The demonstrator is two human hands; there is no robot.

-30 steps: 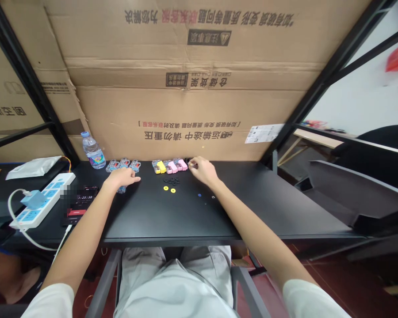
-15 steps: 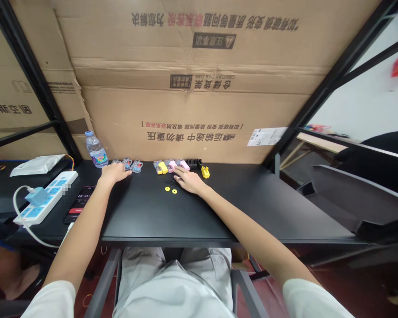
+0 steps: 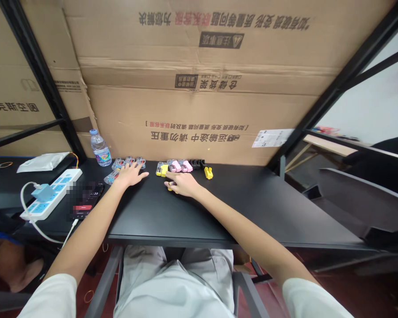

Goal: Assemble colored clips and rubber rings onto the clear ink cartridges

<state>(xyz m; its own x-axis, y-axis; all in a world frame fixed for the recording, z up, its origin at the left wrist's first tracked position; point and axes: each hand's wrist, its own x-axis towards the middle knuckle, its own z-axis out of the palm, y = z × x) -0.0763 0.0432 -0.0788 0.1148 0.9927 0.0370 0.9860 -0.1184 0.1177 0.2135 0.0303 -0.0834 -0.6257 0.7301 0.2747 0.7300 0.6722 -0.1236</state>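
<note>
My left hand (image 3: 130, 175) is open, its fingers spread over and beside several clear plastic car-shaped pieces (image 3: 118, 163) with coloured parts inside. One more clear piece (image 3: 110, 177) lies by its wrist. My right hand (image 3: 183, 183) rests low on the black table with fingers stretched to the left, partly covering small yellow rings (image 3: 170, 190). Just beyond its fingers stand a yellow-and-clear piece (image 3: 162, 170) and two pink-and-clear pieces (image 3: 181, 166). To their right are black plastic parts (image 3: 197, 164) and a yellow plastic part (image 3: 208, 172).
A water bottle (image 3: 100, 149) stands at the back left. Nearby are a phone (image 3: 88, 201) on a cable, a white power strip (image 3: 53, 196) with a blue plug, and a white packet (image 3: 42, 162). Cardboard (image 3: 199, 106) walls the back; a black metal post (image 3: 331, 88) rises right.
My left hand has moved right and its fingers have spread; clear pieces lie around it. My right hand has drawn back from the pink pieces onto the small rings.
</note>
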